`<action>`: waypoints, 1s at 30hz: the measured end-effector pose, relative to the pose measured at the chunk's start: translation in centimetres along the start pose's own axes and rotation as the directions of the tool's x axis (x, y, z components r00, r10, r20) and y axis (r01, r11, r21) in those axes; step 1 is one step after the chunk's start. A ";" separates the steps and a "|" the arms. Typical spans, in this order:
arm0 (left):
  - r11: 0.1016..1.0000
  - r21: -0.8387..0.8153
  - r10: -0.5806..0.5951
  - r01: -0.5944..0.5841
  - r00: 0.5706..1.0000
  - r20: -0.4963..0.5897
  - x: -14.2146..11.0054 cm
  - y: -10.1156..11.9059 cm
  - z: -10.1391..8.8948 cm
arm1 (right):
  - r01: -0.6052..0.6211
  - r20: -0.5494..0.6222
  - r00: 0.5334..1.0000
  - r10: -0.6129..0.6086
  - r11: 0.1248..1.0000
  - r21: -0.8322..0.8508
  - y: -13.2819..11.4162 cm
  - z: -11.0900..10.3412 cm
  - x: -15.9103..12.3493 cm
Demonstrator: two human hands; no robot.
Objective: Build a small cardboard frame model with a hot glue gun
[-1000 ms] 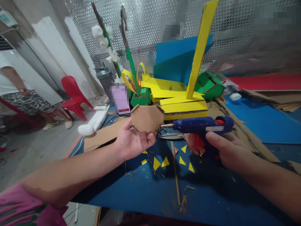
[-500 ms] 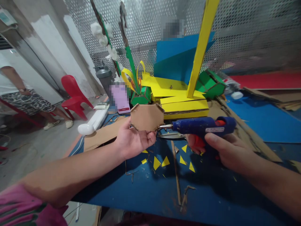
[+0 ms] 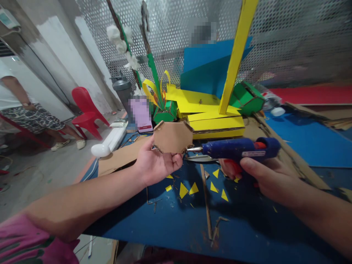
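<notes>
My left hand (image 3: 154, 165) grips a brown cardboard octagon (image 3: 172, 137) from below, holding it upright above the blue table (image 3: 247, 231). My right hand (image 3: 264, 178) is wrapped round a blue hot glue gun (image 3: 236, 149) with a red trigger. The gun's metal nozzle touches the octagon's lower right edge. Small yellow paper triangles (image 3: 189, 190) and cardboard scraps lie on the table under both hands.
Stacked yellow cardboard (image 3: 214, 123) with an upright yellow strip (image 3: 238, 55), green boxes (image 3: 246, 98) and blue sheets stand behind. Scissors (image 3: 200, 158) lie under the gun. A red chair (image 3: 85, 113) and another person (image 3: 27, 113) are at the left.
The glue gun's nozzle has edged along the octagon's lower right edge, and my right hand has shifted slightly right. My left hand holds the octagon steady.
</notes>
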State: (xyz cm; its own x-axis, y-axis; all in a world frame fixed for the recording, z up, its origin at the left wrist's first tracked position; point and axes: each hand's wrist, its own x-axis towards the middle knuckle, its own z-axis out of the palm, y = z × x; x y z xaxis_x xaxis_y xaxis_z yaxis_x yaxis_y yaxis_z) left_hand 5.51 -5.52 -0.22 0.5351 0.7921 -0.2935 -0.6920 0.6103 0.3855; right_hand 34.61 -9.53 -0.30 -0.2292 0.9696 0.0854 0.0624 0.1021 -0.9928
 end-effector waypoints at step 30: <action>0.999 0.005 -0.035 0.035 0.999 0.016 0.1 0.2 -0.2 | 0.275 -0.001 0.960 -0.280 0.944 -0.181 0.4 -1.4 -0.8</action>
State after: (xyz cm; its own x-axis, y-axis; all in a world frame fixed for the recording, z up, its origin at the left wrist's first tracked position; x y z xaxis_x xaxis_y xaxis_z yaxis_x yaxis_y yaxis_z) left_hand 5.35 -5.35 -0.31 0.5663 0.7704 -0.2930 -0.6707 0.6373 0.3794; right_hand 36.20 -9.98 -0.64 -0.2364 0.9025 0.3600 0.1721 0.4035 -0.8986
